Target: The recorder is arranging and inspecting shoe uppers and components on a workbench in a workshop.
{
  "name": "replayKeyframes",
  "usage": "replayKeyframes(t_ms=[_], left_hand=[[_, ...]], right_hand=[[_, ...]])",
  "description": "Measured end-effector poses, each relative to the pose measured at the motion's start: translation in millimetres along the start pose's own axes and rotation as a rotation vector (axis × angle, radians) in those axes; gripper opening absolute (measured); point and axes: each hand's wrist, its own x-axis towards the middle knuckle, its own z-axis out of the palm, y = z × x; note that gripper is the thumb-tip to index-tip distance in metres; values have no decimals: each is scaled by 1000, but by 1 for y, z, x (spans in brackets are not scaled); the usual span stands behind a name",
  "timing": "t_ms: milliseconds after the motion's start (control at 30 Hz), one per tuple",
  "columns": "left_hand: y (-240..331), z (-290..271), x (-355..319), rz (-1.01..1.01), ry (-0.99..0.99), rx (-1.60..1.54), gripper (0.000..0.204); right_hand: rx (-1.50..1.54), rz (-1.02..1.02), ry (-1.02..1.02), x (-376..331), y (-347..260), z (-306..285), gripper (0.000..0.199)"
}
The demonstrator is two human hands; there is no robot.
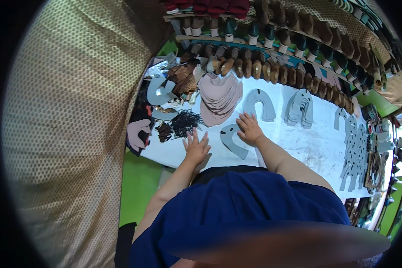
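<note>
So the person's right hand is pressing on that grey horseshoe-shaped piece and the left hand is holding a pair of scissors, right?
Not quite. The head view shows the left hand holding nothing: it lies flat and open on the white table. The right hand does rest on the grey horseshoe-shaped piece.

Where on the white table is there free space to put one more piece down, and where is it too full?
The white table is bare right of the right hand, between the grey stack and the near edge. A smaller patch lies under the left hand. Crowded: the pink stack, scraps and far-right grey row.
</note>
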Motion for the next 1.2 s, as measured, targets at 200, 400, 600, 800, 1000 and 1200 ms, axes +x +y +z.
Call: replayKeyframes(t_ms=[200, 400, 600, 800, 1000, 1200], left_hand=[[-70, -9, -53, -484, 154, 81, 70], [-123, -29, -73, -727, 237, 33, 55], [-167, -45, -58, -655, 302, 39, 44], [-205, -46, -25, -567, 447, 56, 30], [-208, -50, -9, -512, 419, 78, 27], [-218, -49, -6, -486, 482, -87, 13]], right_hand=[[-48, 12, 53, -1, -4, 0, 59], [-156, 224, 45, -21, -9, -1, 53], [-211, 368, 22, -50, -16, 5, 55], [-253, 632, 121, -64, -29, 15, 58], [-255, 701, 71, -87, -49, 21, 60], [-228, 786, 153, -92, -46, 27, 59]])
